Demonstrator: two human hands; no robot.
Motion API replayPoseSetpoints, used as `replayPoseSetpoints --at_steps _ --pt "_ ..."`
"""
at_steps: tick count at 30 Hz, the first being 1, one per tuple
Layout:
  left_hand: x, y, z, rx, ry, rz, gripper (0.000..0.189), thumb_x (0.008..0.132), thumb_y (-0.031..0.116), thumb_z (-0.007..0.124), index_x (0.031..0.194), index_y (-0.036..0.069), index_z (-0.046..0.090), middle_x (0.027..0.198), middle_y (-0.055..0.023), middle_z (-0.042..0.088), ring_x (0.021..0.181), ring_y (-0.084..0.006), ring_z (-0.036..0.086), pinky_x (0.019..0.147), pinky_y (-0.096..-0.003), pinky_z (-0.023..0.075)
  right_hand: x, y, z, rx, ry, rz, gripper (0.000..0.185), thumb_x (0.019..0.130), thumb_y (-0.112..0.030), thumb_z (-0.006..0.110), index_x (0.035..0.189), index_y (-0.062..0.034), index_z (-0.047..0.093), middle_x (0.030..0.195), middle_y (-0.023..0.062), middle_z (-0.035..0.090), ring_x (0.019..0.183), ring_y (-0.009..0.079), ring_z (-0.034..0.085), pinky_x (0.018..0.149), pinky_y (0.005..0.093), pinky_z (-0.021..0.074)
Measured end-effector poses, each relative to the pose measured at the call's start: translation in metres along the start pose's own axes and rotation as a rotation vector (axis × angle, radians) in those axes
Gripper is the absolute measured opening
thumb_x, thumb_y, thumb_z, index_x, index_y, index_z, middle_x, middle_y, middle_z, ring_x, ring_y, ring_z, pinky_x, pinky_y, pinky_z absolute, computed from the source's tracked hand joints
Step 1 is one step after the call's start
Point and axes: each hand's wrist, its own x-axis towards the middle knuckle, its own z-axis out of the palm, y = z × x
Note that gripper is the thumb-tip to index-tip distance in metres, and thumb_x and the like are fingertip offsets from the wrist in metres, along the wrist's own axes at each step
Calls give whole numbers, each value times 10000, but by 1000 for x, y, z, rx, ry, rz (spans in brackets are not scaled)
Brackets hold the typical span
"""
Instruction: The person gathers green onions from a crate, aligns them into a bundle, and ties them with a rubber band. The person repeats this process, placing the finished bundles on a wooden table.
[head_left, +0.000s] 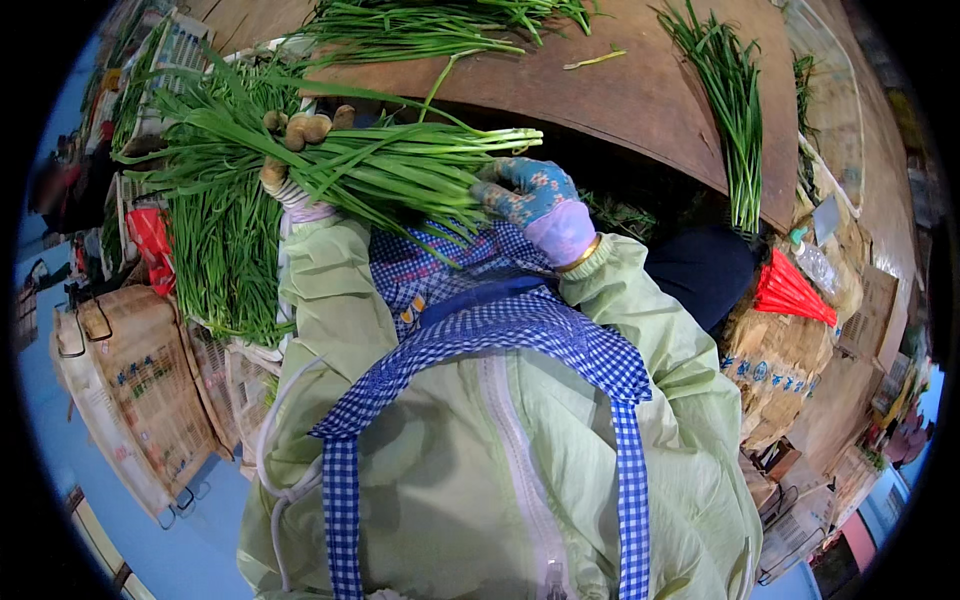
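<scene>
A loose bunch of garlic chives (405, 161) lies across the front of my body, its pale stem ends pointing right. My left hand (296, 139), in a soiled glove with a striped cuff, is closed around the leafy part. Leaves hide some of its fingers. My right hand (536, 187), in a blue floral glove with a lilac cuff, bends its fingers onto the lower side of the bunch near the stems. Its fingertips are partly hidden among the leaves. Beneath my left forearm stands a crate packed with more chives (225, 262).
A brown board (622, 90) ahead bears a chive pile (420, 34) and a separate bundle (724, 112). On the right sit red ties (795, 289) and a clear plastic bottle (817, 262). Plastic crates (150, 390) stand on the blue floor at left, near a red bag (150, 244).
</scene>
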Motion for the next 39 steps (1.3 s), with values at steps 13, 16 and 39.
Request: replayPoseSetpoints --at_steps 13,16,39 --pt "-7 12 -17 -90 -33 85 427 733 138 623 1147 114 520 940 -59 566 942 -253 522 998 -545 221 -42 116 -60 -1074 68 312 158 760 -200 549 870 -103 607 737 141 622 699 307 609 604 409 474" --pt "-2 16 -9 3 -14 26 428 729 179 623 1143 132 523 896 -8 557 918 -219 522 1001 -496 253 -50 98 -91 -1070 19 484 219 783 -310 568 906 -138 622 808 118 634 755 302 608 640 398 482" --pt "30 -212 91 1558 -1642 98 371 747 119 443 1093 240 498 1051 -31 528 1102 -231 458 1016 -528 234 -50 86 -113 1378 328 408 570 825 -564 442 1185 -126 505 1126 108 546 980 252 530 821 387 446"
